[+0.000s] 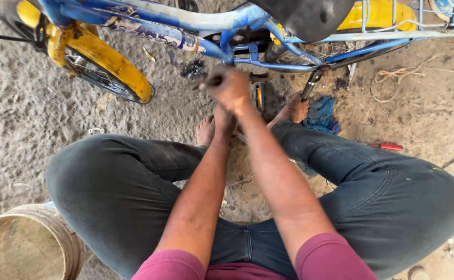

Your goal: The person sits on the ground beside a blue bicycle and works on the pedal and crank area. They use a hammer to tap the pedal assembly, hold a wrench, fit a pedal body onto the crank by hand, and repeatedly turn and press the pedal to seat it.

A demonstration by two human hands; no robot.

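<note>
I squat in front of a blue bicycle frame (185, 39) with yellow mudguards (107, 57). My right hand (229, 87) is closed around a short dark tool handle (210, 82), held just below the frame's bottom tubes and next to a pedal with an orange reflector (258, 96). My left hand (225, 122) reaches down between my bare feet, right under the right hand. My right forearm crosses it, so its fingers and whatever they touch are hidden. A dark crank arm (311, 83) hangs beside my right foot.
A blue rag (321, 115) lies by the right foot and a red-handled screwdriver (387, 147) lies on the dirt to the right. A loop of cord (393, 78) sits under the rear rack. A worn bucket (24, 243) stands at bottom left. The black saddle (310, 15) overhangs the top.
</note>
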